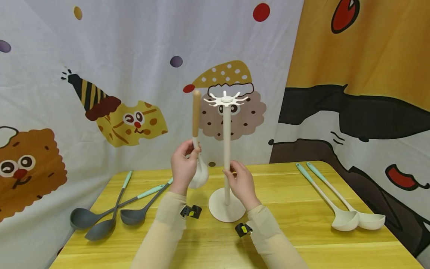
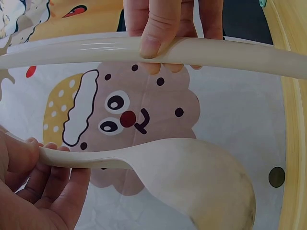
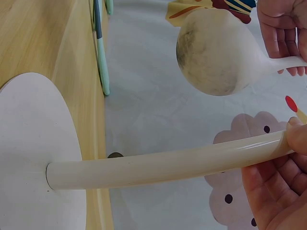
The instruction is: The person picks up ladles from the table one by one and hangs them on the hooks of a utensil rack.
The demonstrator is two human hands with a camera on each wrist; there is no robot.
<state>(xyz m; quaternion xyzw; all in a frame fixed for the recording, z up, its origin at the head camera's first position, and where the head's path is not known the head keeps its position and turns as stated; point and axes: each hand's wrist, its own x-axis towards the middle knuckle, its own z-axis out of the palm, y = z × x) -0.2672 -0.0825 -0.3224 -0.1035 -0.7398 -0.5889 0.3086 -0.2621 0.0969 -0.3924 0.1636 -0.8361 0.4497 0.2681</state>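
A white ladle (image 1: 196,116) with a wooden handle hangs upright, bowl down, above the table. My left hand (image 1: 184,164) pinches it at the neck just under the wood. In the right wrist view, dark smudges mark the ladle's bowl (image 3: 216,52). Just to its right stands a white utensil stand (image 1: 227,138), with a round base and a ring of hooks (image 1: 226,99) on top that bear nothing. Thumb and fingers of my right hand (image 1: 242,183) grip the pole at its lower half. Left of the pole, the ladle stays apart from it.
Three dark grey ladles with mint handle ends, one of them a grey ladle (image 1: 132,216), lie crossed at the table's left. Two white ladles with mint handles, including this white ladle (image 1: 346,220), lie at the right. A printed curtain (image 1: 144,45) hangs behind the wooden table (image 1: 289,239).
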